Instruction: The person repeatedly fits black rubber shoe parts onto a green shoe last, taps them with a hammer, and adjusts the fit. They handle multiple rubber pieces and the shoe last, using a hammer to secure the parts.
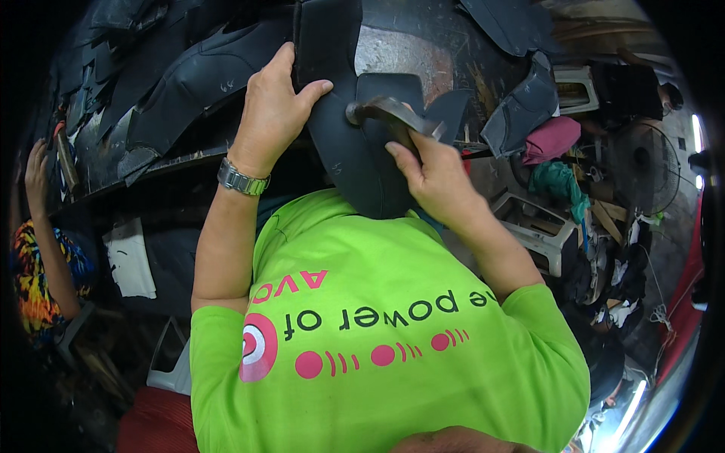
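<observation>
In front of my chest a black panel (343, 151) of leather-like sheet with seams lies over the table edge, its lower end reaching to my green shirt. My left hand (272, 113), with a metal watch on the wrist, rests at its left edge, thumb and forefinger spread; the other fingers are partly hidden. My right hand (438, 170) grips a hammer (389, 112) close to its metal head, which is over the panel's middle seam. Most of the hammer's handle is hidden by the hand.
Many black panels (200, 83) are heaped on the table at the left. Another panel (521, 106) hangs at the right edge. Plastic stools (540, 226), a pink cloth (553, 140) and a fan (651, 162) stand to the right. Another person's arm (53, 249) is at far left.
</observation>
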Demonstrator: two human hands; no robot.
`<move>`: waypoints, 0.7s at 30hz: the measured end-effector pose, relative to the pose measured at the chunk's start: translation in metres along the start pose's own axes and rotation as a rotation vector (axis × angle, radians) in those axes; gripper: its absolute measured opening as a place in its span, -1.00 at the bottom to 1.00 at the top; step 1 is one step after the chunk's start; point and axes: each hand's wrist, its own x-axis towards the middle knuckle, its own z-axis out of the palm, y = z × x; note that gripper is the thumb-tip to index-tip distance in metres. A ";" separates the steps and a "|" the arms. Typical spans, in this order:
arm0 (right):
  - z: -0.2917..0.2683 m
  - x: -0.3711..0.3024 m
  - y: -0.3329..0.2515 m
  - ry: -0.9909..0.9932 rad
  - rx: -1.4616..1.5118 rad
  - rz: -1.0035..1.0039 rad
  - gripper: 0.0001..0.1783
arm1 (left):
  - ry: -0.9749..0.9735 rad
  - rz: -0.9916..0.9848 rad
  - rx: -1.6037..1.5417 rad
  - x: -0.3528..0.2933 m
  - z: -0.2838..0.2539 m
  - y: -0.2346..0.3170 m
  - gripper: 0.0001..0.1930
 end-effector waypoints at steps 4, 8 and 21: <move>0.005 -0.008 0.011 0.268 0.270 -0.219 -0.56 | 0.089 0.130 -0.028 0.001 0.003 0.000 -0.55; 0.024 0.006 0.011 0.083 0.065 -0.157 -0.47 | 0.027 0.076 0.057 0.002 -0.004 0.003 -0.60; 0.002 0.024 -0.015 0.190 0.151 -0.135 -0.62 | 0.137 0.142 0.182 0.025 -0.028 0.001 -0.73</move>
